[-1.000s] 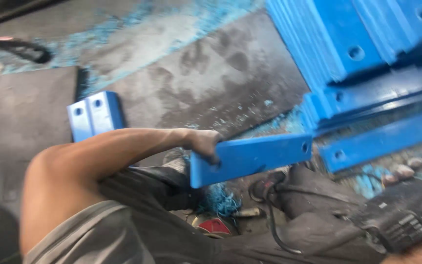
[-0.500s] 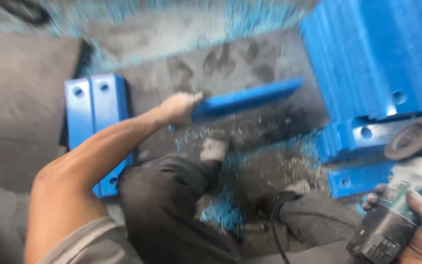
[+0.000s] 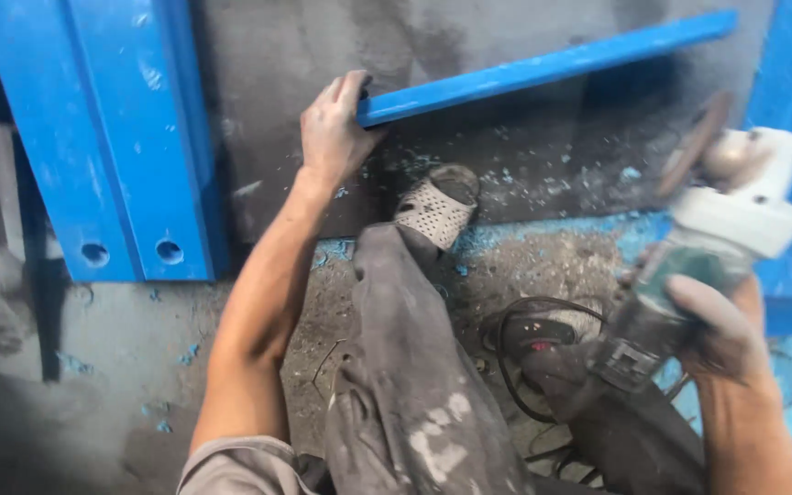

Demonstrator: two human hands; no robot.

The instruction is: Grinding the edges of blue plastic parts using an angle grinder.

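So the person's left hand has its fingers wrapped over the near end of a long blue metal bar, which lies flat on a dark steel plate and runs up and to the right. The right hand is closed around the body of an angle grinder, held off to the side with its disc up in the air near the bar's far half.

Risky bits, as far as one can judge: bare fingers sit right on the workpiece, so a kick from the disc could slide the bar or jump toward that hand. The foot in a perforated slipper is just beside the bar too, and the cord loops under the leg, easy to snag.

No packages, labels or signs show. Just two blue channel pieces with holes at left and blue dust around.
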